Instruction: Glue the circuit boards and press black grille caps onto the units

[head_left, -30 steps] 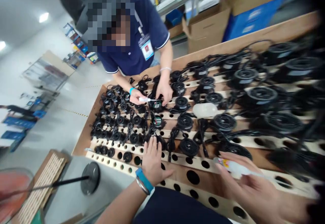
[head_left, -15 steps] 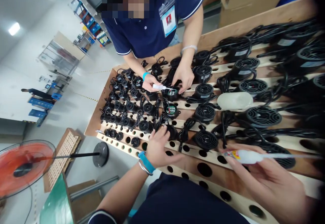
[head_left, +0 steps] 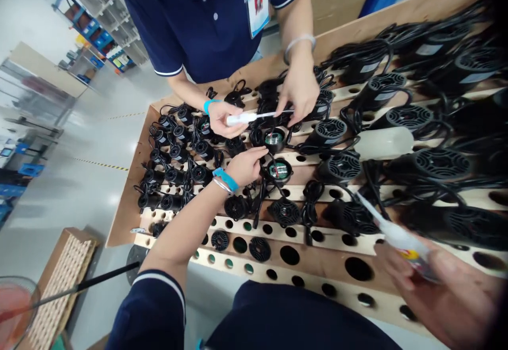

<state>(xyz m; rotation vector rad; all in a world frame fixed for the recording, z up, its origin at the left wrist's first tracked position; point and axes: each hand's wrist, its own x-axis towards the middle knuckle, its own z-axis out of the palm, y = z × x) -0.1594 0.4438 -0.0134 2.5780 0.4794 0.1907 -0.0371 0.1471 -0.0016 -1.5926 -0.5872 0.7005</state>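
My left hand (head_left: 246, 165), with a blue band on its wrist, reaches out over the wooden rack (head_left: 317, 263) and its curled fingers touch a small black pump (head_left: 279, 170) whose open top shows a green board. My right hand (head_left: 444, 292) sits low at the right, closed around a white glue tube (head_left: 397, 236) with a long thin nozzle that points up and to the left. Across the rack a co-worker's hands (head_left: 299, 88) hold a similar white tube (head_left: 246, 118) over another open pump (head_left: 273, 138).
Many black pumps with coiled cables (head_left: 397, 112) fill the rack's holed wooden slats. A translucent white bottle (head_left: 383, 143) lies among them. Empty round holes line the near slats. A fan with a red blade (head_left: 16, 307) and a pallet (head_left: 59, 286) stand at the lower left.
My left hand has gone forward from the near slat to the open pump. My right hand with the tube has dropped and turned its nozzle upward. The view has tilted down.
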